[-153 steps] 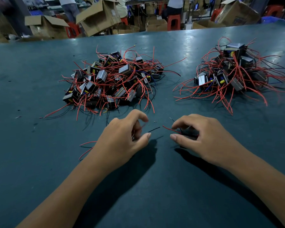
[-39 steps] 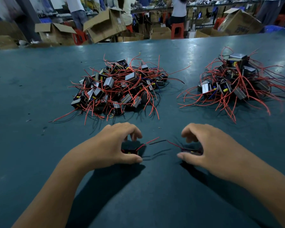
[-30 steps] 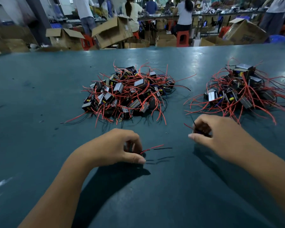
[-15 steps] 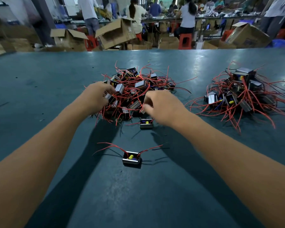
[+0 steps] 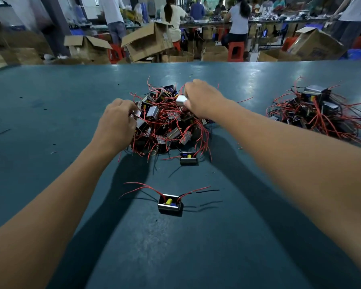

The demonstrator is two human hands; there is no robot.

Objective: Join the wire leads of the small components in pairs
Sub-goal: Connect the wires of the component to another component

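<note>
Now component point(image 5: 181, 100) in right grip point(image 5: 202, 101)

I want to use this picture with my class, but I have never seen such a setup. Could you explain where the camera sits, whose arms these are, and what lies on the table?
The camera sits on a person's head, looking forward and down, so the arms are their own. On the green table lie two piles of small boxed components with red wires: the near pile and the right pile. Two loose components lie nearer. The left hand reaches into the near pile; what it grips is hidden. The right hand pinches a silvery component.
</note>
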